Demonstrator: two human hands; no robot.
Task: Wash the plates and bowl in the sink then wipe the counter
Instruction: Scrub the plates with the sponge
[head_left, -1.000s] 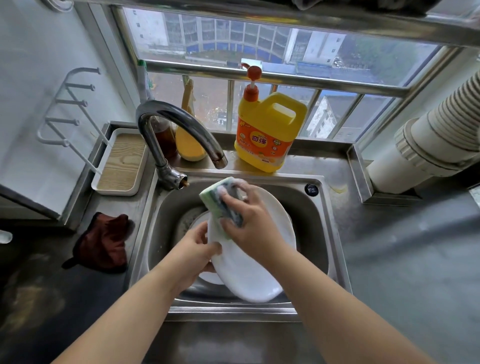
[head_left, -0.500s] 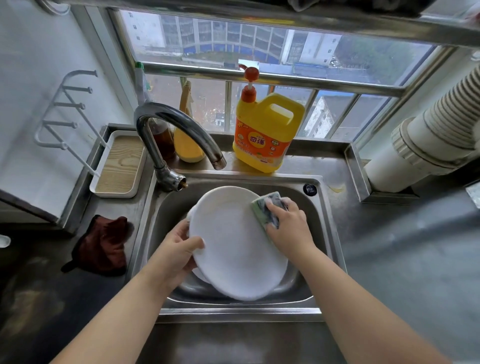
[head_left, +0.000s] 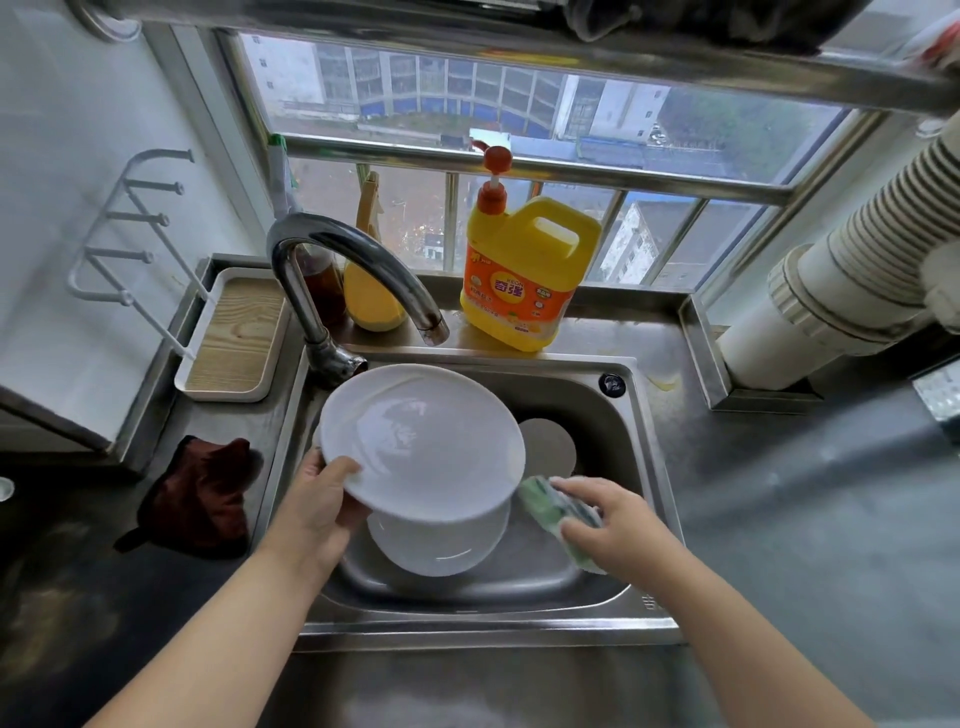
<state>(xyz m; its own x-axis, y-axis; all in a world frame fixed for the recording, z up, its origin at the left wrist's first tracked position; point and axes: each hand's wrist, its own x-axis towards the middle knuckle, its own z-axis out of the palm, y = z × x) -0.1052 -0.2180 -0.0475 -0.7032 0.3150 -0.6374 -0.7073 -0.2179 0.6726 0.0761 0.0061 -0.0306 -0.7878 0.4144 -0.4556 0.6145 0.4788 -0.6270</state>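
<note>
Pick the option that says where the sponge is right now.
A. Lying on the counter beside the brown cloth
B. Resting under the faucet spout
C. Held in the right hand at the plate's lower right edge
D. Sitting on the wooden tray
C: the right hand grips the green sponge just off the lower right edge of the white plate, which the left hand holds over the sink.

Two bare forearms are seen from below the elbow to the wrist, no sleeve, watch, band or glove being worn on either, and the left hand (head_left: 317, 506) and right hand (head_left: 613, 525) are likewise left uncovered, with short nails.
</note>
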